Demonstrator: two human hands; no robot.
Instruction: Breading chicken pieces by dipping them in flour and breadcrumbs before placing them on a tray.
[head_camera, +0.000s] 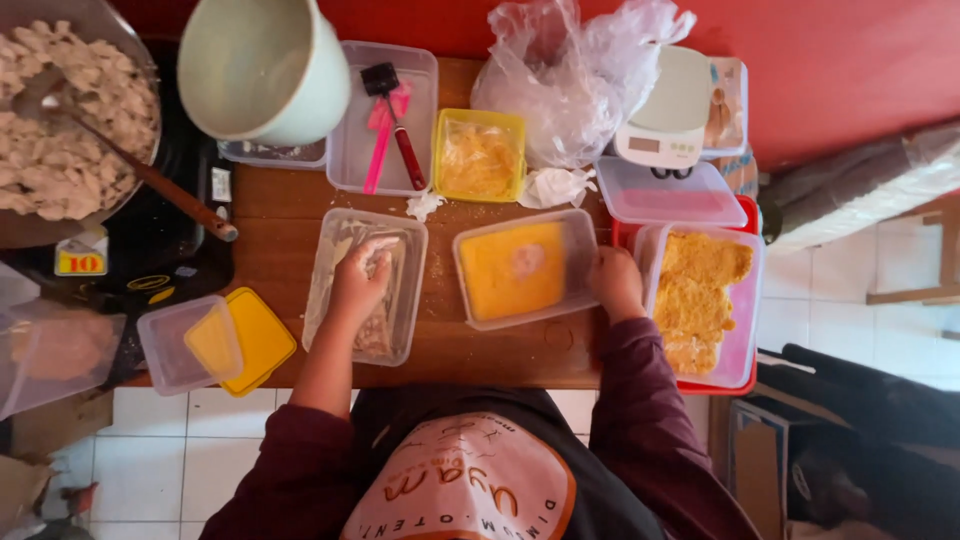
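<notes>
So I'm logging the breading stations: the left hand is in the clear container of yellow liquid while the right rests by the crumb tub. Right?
Not quite. In the head view the left hand is in the clear container of pale floured pieces; the yellow liquid container sits untouched beside it. The right hand does rest by the crumb tub.

Soft, even daylight falls across the wooden bench (500, 360), casting only faint shadows beside the containers. Pale glare whitens the crumpled plastic bag (570, 80) and the floor tiles (850, 290) at right. The frame is slightly soft throughout, with wide-angle bending toward the edges.
</notes>
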